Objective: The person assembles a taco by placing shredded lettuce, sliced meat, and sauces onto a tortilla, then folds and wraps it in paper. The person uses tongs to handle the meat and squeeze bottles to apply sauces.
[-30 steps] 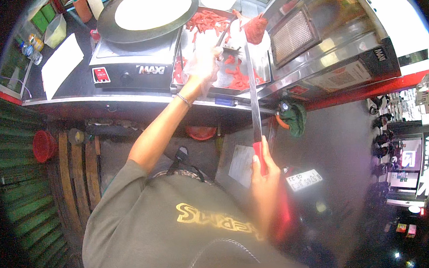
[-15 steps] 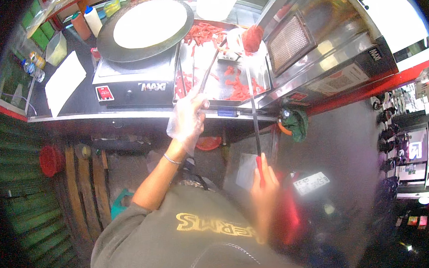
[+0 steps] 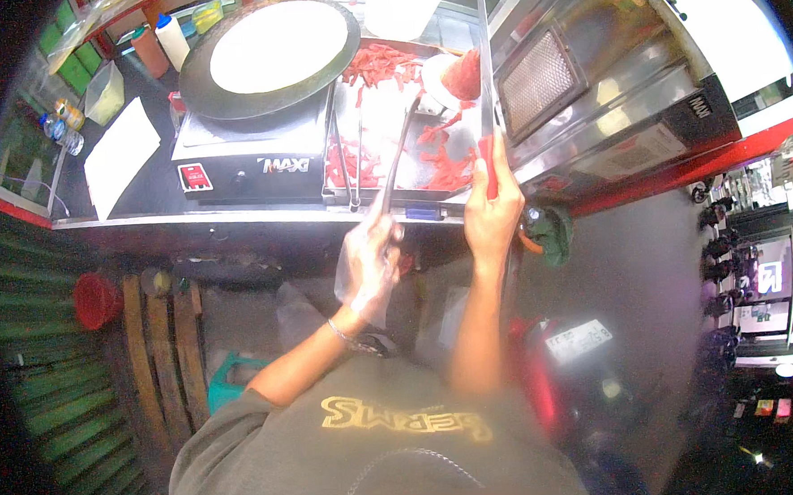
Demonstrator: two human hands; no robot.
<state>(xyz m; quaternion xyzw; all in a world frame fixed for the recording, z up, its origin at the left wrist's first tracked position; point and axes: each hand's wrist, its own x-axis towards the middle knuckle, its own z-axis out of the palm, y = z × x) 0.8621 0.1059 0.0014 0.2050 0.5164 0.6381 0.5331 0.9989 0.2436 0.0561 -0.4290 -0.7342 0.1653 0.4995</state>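
Note:
My left hand [image 3: 370, 265], in a clear plastic glove, is closed around a long slim metal tool [image 3: 402, 149]. Its far end reaches up over the metal tray [image 3: 367, 116], close to a red-brown lump of meat [image 3: 463, 75] with a pale round piece at its left side. My right hand [image 3: 493, 208] grips the red handle of a long knife [image 3: 485, 90]. The blade points away from me, passing the right side of the meat. Red meat strips [image 3: 378, 65] lie scattered in the tray. A pair of tongs [image 3: 349, 165] rests at the tray's left edge.
Left of the tray, a round dark griddle [image 3: 204, 87] bears a pale flatbread [image 3: 278, 47]. A mesh-faced burner [image 3: 539, 83] stands at the right. Squeeze bottles [image 3: 170, 40], a plastic box [image 3: 104, 92] and white paper [image 3: 123, 159] sit on the left counter. A white bucket [image 3: 406, 9] is behind.
My right hand has moved up and away from me with the knife, its blade now right of the meat. My left hand has drawn back toward me and slightly right with the metal tool.

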